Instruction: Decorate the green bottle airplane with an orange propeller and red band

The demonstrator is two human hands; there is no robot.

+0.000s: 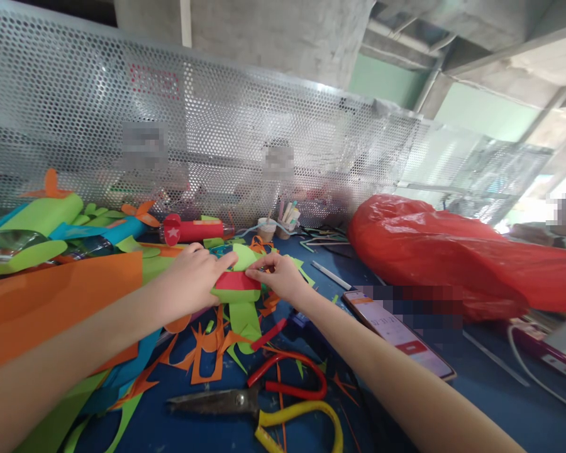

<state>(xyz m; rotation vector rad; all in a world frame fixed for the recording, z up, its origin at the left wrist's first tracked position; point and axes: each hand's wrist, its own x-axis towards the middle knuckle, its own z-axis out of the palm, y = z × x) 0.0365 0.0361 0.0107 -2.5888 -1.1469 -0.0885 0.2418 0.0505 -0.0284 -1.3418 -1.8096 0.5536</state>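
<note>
A green paper-covered roll (238,296) with a red paper strip (236,280) along it lies between my hands, low over the blue table. My left hand (195,280) is wrapped round its left end, fingers partly hidden behind it. At the strip's right end, the thumb and forefinger of my right hand (276,275) are pinched together on the red strip. Green paper pieces stick out above and below the roll. Scissors (245,401) with one red and one yellow handle lie open nearer to me, touching neither hand.
Orange sheets (61,302) and paper-wrapped bottles (193,229) are at left. Orange and green scraps (207,352) surround the scissors. A phone (399,333) and a red plastic bag (443,245) are at right. Cups (266,229) stand by a perforated metal screen (236,126).
</note>
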